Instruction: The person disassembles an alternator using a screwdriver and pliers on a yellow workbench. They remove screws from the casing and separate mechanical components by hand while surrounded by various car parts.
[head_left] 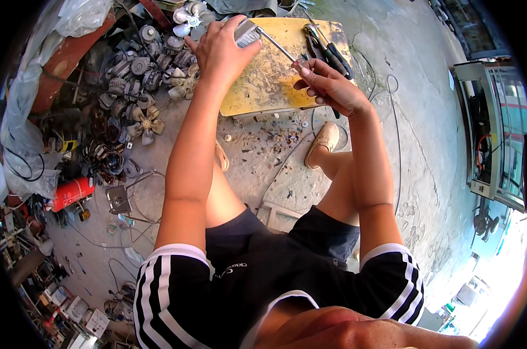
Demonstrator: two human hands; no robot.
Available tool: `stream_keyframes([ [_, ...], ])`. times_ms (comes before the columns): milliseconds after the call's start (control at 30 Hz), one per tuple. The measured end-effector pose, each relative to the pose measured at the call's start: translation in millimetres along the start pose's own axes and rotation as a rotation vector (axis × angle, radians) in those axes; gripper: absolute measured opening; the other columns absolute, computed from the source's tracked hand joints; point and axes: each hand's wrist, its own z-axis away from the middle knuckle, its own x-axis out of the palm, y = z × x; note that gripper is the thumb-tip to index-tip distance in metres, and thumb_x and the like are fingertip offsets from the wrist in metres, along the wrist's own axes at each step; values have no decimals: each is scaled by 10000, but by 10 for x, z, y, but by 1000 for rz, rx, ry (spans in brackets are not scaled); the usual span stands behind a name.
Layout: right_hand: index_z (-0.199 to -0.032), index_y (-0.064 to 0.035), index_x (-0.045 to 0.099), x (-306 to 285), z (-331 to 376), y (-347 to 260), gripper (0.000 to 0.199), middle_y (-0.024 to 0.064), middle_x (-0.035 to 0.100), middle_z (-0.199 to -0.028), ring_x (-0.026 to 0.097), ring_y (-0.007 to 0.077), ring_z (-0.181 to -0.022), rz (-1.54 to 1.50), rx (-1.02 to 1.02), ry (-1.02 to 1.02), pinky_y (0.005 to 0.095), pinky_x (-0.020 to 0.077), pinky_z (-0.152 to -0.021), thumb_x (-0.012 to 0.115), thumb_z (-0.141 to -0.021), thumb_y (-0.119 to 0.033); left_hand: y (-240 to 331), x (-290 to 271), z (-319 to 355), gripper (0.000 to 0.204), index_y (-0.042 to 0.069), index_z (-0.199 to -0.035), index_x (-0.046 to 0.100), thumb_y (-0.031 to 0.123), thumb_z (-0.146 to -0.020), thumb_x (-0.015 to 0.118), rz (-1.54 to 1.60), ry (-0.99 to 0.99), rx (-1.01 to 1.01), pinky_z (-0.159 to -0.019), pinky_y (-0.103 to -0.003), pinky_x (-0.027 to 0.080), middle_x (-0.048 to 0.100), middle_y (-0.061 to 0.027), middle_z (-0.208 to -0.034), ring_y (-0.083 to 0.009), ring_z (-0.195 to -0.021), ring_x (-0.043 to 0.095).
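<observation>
At the far left corner of a worn yellow tabletop (263, 87), my left hand (221, 49) is closed around a grey ribbed metal part (247, 35) that looks like a small motor. Its fingers partly cover the part. My right hand (336, 87) grips the handle of a screwdriver (277, 45). The long metal shaft slants up and left, and its tip meets the right side of the grey part. Just beyond my right hand lie several hand tools (332, 53) with black handles, among them what look like pliers.
A heap of small motors (138, 67) covers the floor on the left, with fan blades (146, 125) among them. A red canister (71, 193) lies nearer. Dark scraps (275, 139) litter the floor before the table. A cable (391, 93) loops at right, near a glass-fronted cabinet (490, 128).
</observation>
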Motion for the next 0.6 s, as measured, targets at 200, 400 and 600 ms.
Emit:
stream_keyframes([
  [200, -1303, 30, 516, -47, -41, -25, 397, 162, 652, -1102, 565, 69, -713, -468, 23, -229, 165, 459, -540, 493, -1050, -275, -94, -85, 7, 617, 233, -1304, 622, 478, -762, 786, 183, 28, -1, -1129, -689, 103, 627, -77, -1190, -283, -1123, 616],
  [400, -1323, -45, 533, 82, 19, -73, 369, 134, 626, -1131, 547, 39, -684, -718, 52, -326, 141, 464, -504, 515, -1042, -283, -119, -149, 6, 614, 234, -1310, 629, 448, -765, 811, 196, 180, 68, -1102, -595, 238, 626, -63, -1211, -284, -1110, 614],
  [600, -1388, -123, 524, 175, -5, -67, 401, 52, 597, -1104, 402, 24, -637, -473, 1, -192, 138, 304, -492, 530, -1042, -324, -124, -138, -17, 609, 242, -1312, 626, 459, -772, 805, 164, 280, 126, -1103, -633, 214, 620, -45, -1234, -265, -1148, 597],
])
